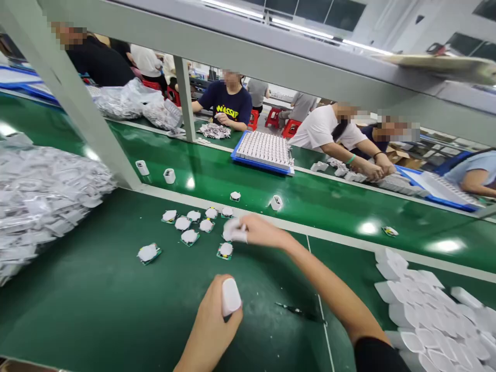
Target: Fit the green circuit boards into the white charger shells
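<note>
Left hand (215, 323): closed around white housing (231, 297), above bench (116, 305)
Right hand (263, 231): blurred at circuit boards (189, 236); grip could not be told
Completed: uncertain; three belt housings (169, 176) sat beyond
Outstanding, as judged: loose boards, stacked housings (430, 310)
Room: widest between left hand and white heap (50, 201)
Edge: pale strip (329, 233) bordered belt (325, 206)

green bench (116, 310) | circuit boards (190, 236) | dark tool (297, 311) | white casings (434, 315) | whitish heap (50, 201)

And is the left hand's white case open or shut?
Shut at the visible end: the white case shows a smooth face. Hidden end: cannot tell.
</note>
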`<act>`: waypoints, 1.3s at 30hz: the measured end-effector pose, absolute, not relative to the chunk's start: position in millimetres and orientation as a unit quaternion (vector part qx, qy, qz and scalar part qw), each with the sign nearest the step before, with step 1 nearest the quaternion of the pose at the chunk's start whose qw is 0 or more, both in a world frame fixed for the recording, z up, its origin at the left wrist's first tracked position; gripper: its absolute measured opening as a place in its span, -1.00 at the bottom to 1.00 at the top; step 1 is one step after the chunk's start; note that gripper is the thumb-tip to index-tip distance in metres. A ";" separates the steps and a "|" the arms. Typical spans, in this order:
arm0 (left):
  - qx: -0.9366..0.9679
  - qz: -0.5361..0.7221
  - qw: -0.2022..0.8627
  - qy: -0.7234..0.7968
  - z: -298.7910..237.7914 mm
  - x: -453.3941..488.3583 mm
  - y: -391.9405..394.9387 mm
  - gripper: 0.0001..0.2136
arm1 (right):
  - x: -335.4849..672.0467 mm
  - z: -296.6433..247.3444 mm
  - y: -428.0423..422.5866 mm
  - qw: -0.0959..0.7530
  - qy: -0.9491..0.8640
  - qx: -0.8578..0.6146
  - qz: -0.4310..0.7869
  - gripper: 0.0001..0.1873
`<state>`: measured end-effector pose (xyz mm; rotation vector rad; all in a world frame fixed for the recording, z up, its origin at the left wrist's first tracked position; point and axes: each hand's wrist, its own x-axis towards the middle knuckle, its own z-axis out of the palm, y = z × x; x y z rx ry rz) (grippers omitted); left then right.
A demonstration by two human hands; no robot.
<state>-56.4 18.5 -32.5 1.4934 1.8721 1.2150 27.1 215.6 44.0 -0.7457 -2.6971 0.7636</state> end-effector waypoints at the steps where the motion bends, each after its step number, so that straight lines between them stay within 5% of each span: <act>1: 0.526 0.461 0.230 0.677 -31.1 -66.2 15.9 -0.82 | 7.1 41.3 242.2 0.108 -0.922 -0.269 0.258 -0.77; 10: 0.523 0.561 0.320 0.556 -16.6 -102.1 -7.7 -0.69 | -47.7 5.6 332.3 0.114 -0.887 -0.353 0.277 -0.69; 19: 0.556 0.571 0.391 0.461 -8.4 -81.9 -10.4 -0.52 | 83.0 52.5 149.5 0.320 -0.794 -0.318 0.408 -0.64; 24: 0.587 0.597 0.403 0.370 -5.7 -54.9 -16.5 -0.44 | 119.6 68.1 45.0 0.464 -0.805 -0.196 0.315 -0.62; 35: 0.623 0.608 0.391 0.300 9.9 -32.8 -29.6 -0.53 | 129.9 59.4 9.7 0.490 -0.824 -0.219 0.181 -0.76; 39: 0.621 0.609 0.385 0.310 11.2 -31.2 -31.1 -0.55 | 132.8 52.1 2.1 0.486 -0.823 -0.242 0.166 -0.62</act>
